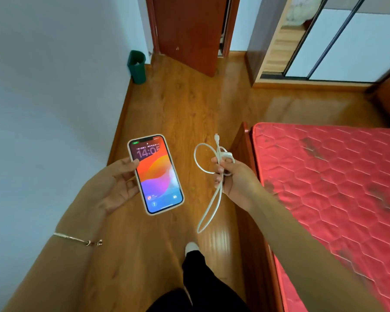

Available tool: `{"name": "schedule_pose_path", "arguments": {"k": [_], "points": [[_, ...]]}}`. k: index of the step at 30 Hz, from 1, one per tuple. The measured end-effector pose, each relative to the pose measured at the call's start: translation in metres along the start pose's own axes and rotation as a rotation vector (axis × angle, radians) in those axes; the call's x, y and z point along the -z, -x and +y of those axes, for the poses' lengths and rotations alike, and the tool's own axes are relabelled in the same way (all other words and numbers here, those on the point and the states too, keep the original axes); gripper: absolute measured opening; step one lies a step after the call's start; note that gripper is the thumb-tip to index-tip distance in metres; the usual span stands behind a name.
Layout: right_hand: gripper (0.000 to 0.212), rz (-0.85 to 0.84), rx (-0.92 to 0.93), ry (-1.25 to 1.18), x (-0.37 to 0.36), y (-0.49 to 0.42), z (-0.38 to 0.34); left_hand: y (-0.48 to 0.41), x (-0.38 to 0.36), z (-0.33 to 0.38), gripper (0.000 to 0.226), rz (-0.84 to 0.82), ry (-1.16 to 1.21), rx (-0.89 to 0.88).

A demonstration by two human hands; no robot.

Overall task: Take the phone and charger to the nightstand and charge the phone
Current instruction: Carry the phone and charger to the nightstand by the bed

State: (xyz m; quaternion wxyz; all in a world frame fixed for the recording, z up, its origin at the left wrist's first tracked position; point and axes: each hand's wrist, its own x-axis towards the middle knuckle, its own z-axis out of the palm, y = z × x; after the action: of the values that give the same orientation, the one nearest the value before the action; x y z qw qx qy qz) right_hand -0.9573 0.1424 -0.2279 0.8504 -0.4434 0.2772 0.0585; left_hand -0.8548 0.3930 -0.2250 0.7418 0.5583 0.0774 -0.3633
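Walking view, head camera, looking down over both hands above a glossy orange-brown wooden floor [167,109].

Left hand [118,183]: palm up, carrying the white-cased smartphone [157,174] with its screen lit in orange and purple. Thumb lies along the phone's left edge; the other fingers [131,184] sit underneath and curl around that edge. A loose cradle, not a clamp. A thin gold bracelet [77,239] circles the wrist.

Right hand [231,174]: fingers closed in a fist around the coiled white charging cable [208,183]. One loop stands out to the left, a longer loop dangles below the fist, and a plug tip pokes up above it. A white block at the top of the fist may be the adapter; cannot tell for certain.

Surroundings: bare red quilted mattress [329,176] on a reddish wooden bed frame [243,149] just to the right; dark green waste bin [136,66] against the pale wall; reddish-brown door [189,30] ajar ahead; sliding-door wardrobe [324,41] at upper right. One foot in a white shoe [190,247] is forward. No nightstand in view.

Judgement: carrying stage, nothing plugged in yet.

Risks: the phone could slide off the open palm if the hand tilts mid-stride. The hanging loop could snag on the bed frame corner, so close to it.
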Motion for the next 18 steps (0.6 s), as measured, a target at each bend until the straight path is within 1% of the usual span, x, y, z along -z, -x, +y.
{"name": "schedule_pose_path", "arguments": {"k": [2, 4, 9, 14, 18], "points": [[0.024, -0.028, -0.005, -0.003, -0.006, -0.024, -0.017, -0.017, 0.0, 0.019, 0.029, 0.044, 0.019, -0.016], [0.026, -0.038, -0.017, 0.005, -0.012, -0.048, -0.031, -0.03, 0.001, 0.032, 0.027, 0.044, 0.021, -0.03], [0.03, -0.075, -0.046, 0.045, -0.025, -0.092, -0.056, -0.061, 0.001, 0.053, 0.022, 0.132, 0.069, -0.054], [0.029, -0.075, -0.062, 0.034, -0.033, -0.134, -0.078, -0.094, -0.006, 0.081, 0.02, 0.129, 0.046, -0.071], [0.028, -0.06, -0.06, 0.022, -0.043, -0.173, -0.096, -0.129, 0.0, 0.108, 0.02, 0.138, 0.083, -0.048]]}}
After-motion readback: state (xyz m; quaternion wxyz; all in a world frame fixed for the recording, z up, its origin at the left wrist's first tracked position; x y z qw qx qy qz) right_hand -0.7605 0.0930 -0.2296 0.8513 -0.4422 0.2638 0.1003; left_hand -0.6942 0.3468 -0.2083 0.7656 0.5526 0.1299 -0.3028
